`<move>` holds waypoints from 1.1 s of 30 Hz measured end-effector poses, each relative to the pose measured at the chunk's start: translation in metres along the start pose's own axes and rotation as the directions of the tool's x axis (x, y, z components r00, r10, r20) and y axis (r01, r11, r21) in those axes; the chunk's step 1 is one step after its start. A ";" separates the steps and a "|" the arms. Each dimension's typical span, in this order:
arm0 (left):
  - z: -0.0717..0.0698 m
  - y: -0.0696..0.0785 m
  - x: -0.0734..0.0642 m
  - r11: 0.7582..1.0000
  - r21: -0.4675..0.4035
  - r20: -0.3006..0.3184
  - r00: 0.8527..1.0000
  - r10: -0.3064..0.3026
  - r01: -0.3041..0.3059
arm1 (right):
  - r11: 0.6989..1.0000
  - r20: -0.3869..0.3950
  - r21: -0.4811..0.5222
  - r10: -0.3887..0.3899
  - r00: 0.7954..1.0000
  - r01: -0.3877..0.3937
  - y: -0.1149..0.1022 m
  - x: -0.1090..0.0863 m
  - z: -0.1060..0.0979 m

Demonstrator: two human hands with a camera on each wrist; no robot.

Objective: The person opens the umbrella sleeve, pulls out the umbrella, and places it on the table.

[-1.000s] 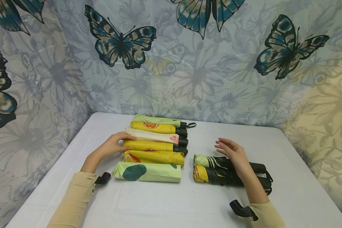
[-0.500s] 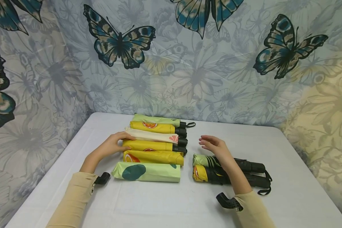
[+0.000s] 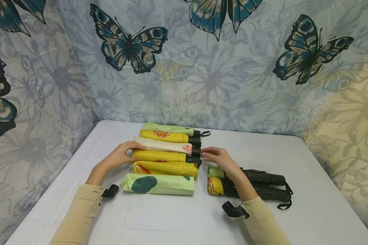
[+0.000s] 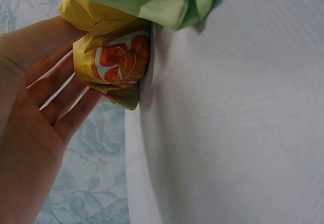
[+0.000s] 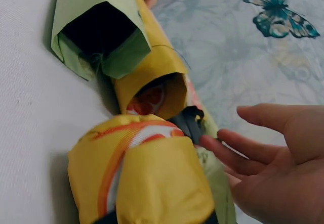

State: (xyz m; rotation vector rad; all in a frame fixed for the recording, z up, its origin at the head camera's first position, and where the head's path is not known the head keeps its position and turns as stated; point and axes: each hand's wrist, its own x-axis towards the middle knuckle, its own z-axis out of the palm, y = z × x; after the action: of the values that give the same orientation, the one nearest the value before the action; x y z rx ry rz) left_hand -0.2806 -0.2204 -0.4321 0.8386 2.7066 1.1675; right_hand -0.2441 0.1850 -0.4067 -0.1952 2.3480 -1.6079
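Note:
Folded umbrellas in sleeves lie in a row. My left hand point(image 3: 122, 156) is at the left ends of a cream umbrella point(image 3: 165, 145) and a yellow umbrella point(image 3: 159, 156), its fingers fairly straight in the left wrist view. At their black handle ends is my right hand point(image 3: 219, 158), fingertips beside the cream umbrella's handle point(image 3: 196, 152). The right wrist view shows that hand with fingers extended, nothing gripped. Nearer lie a yellow sleeve point(image 3: 165, 169) and a light green sleeve point(image 3: 171, 185), both with hollow right ends in the right wrist view.
Behind lie another yellow umbrella point(image 3: 174, 136) and a light green umbrella point(image 3: 171, 128) with a wrist loop. Under my right forearm are a black-and-green umbrella point(image 3: 263, 177) and a black-and-yellow umbrella point(image 3: 216, 186). A butterfly-print cloth point(image 3: 184, 85) hangs behind the white table point(image 3: 156, 217).
My right hand has moved left from above the black umbrellas to the handle ends of the row. My left hand has stayed at the left ends.

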 end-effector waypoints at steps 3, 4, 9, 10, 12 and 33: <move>0.000 -0.001 0.001 1.000 0.007 0.004 1.000 0.003 -0.003 | 1.000 0.015 -0.009 0.003 1.000 -0.003 0.000 0.004 0.005; 0.000 -0.001 0.001 1.000 0.009 0.004 1.000 0.005 -0.005 | 1.000 0.016 -0.014 0.001 1.000 -0.001 0.000 0.005 0.006; 0.001 0.000 0.002 1.000 0.015 0.006 1.000 0.003 -0.003 | 0.996 0.012 -0.090 -0.003 1.000 0.004 0.000 0.009 0.012; 0.001 0.000 0.002 1.000 0.016 0.007 1.000 0.004 -0.004 | 0.994 0.013 -0.107 -0.008 1.000 0.009 0.000 0.010 0.012; 0.000 0.001 0.002 1.000 0.016 0.008 1.000 0.004 -0.004 | 0.992 0.015 -0.129 -0.009 1.000 0.011 0.000 0.011 0.014; 0.000 0.003 0.001 1.000 0.014 0.022 1.000 0.002 -0.002 | 0.927 0.014 -0.365 -0.090 0.996 0.088 0.004 0.017 0.024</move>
State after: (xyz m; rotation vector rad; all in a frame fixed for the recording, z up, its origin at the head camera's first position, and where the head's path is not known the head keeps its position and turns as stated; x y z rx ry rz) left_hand -0.2803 -0.2183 -0.4300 0.8515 2.6997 1.1346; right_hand -0.2526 0.1605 -0.4207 -0.3820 2.6581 -1.1883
